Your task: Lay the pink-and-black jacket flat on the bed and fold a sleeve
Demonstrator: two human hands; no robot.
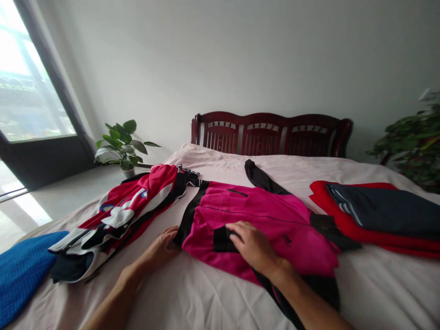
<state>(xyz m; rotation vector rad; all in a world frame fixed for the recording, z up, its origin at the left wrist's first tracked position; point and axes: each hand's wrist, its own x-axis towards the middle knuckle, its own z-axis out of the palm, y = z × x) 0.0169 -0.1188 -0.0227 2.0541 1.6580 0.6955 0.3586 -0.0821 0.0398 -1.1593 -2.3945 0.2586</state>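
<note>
A magenta jacket [256, 213] with black cuffs, hem and collar lies flat across the bed, its front zip running sideways. One sleeve is folded over the front, so its black cuff [222, 239] rests on the magenta body. My right hand [256, 245] is closed at that cuff, thumb and fingers on its edge. At the near corner of the black hem, my left hand [167, 247] grips the fabric; its fingertips are partly hidden. The other sleeve [263, 176] stretches out toward the headboard.
Left of the jacket lie a crumpled red, white and black garment [137, 201] and a blue textured cloth [25, 268]. Folded red [364, 233] and dark navy clothes [395, 211] are stacked at right. A wooden headboard [275, 119] stands behind; potted plants [120, 142] flank the bed [213, 293].
</note>
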